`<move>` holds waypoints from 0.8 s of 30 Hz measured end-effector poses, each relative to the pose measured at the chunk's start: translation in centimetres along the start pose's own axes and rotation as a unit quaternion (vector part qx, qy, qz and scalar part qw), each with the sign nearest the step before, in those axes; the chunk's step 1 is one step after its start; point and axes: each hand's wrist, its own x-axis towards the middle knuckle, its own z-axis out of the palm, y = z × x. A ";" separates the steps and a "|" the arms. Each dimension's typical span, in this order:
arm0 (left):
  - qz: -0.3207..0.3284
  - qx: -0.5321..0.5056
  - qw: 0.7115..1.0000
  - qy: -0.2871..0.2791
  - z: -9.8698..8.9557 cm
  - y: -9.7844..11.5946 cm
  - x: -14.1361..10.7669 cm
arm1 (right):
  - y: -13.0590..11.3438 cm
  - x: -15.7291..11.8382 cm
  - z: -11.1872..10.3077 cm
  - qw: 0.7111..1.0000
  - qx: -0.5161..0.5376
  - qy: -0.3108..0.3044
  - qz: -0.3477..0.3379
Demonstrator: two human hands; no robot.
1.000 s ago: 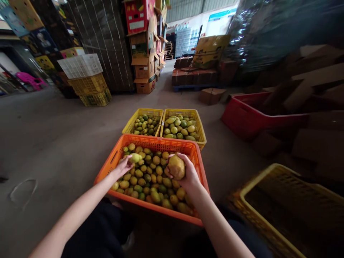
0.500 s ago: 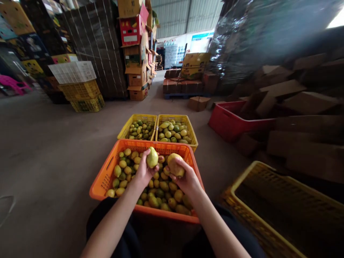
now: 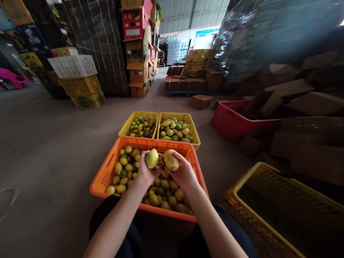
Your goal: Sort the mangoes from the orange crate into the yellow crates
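Observation:
Above an orange crate (image 3: 106, 178) full of yellow and green lemons (image 3: 122, 179), both my hands are raised close together. My left hand (image 3: 146, 172) is closed around a greenish-yellow lemon (image 3: 152, 158). A larger, duller yellow lemon (image 3: 171, 160) is gripped in my right hand (image 3: 184, 172), the thumb along its upper side. The two held fruits are a small gap apart, and the fingertips beneath them nearly meet. My forearms hide part of the fruit in the crate.
Two yellow crates (image 3: 124, 125) of fruit stand just beyond the orange one. At right are a yellow crate (image 3: 242, 186) and a red crate (image 3: 228, 122) beside cardboard. Stacked boxes (image 3: 137, 53) and a white crate (image 3: 73, 66) on yellow ones stand at the back left.
My right hand has moved slightly left with its lemon and turned it, bringing it closer to the left hand's lemon. The whole view has shifted a little.

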 end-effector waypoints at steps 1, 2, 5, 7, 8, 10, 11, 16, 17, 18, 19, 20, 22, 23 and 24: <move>0.017 0.005 1.000 -0.001 0.2 0.1 -0.1 | 0.1 0.2 0.0 1.000 0.008 -0.004 -0.003; 0.037 0.012 0.999 0.000 0.4 0.3 -0.2 | 0.2 0.4 -0.1 1.000 0.020 0.001 -0.003; 0.093 0.042 0.994 0.027 1.2 0.6 -0.4 | 0.4 1.0 -0.5 0.997 0.056 0.060 0.003; 0.122 0.050 0.989 0.063 1.6 0.6 -0.2 | 0.4 1.4 -0.8 0.993 0.071 0.094 0.001; 0.133 0.045 0.987 0.080 1.6 0.6 -0.1 | 0.5 1.5 -0.9 0.992 0.080 0.100 -0.008; 0.140 0.026 0.984 0.106 1.7 0.6 0.1 | 0.5 1.7 -1.1 0.989 0.103 0.102 -0.032; 0.133 0.020 0.985 0.111 1.6 0.6 0.2 | 0.5 1.7 -1.2 0.987 0.113 0.103 -0.041; 0.085 0.029 0.990 0.106 1.6 0.9 0.2 | 0.6 1.4 -1.4 0.993 0.077 0.079 0.032; 0.085 0.030 0.991 0.101 1.6 0.9 0.1 | 0.6 1.4 -1.3 0.995 0.062 0.059 0.053; 0.085 0.031 0.991 0.094 1.7 0.9 0.0 | 0.7 1.3 -1.3 0.996 0.052 0.040 0.066; 0.085 0.033 0.992 0.086 1.9 1.0 -0.1 | 0.8 1.3 -1.3 0.996 0.046 0.026 0.071; 0.085 0.036 0.993 0.080 2.0 1.0 -0.2 | 0.9 1.3 -1.2 0.996 0.045 0.018 0.069; 0.085 0.041 0.993 0.071 2.2 1.0 -0.2 | 0.9 1.2 -1.1 0.997 0.047 0.007 0.058; 0.087 0.041 0.993 0.068 2.3 1.0 -0.2 | 0.8 1.1 -1.0 0.997 0.048 0.001 0.052; 0.089 0.040 0.993 0.067 2.3 1.0 -0.2 | 0.7 1.0 -0.9 0.998 0.049 -0.005 0.048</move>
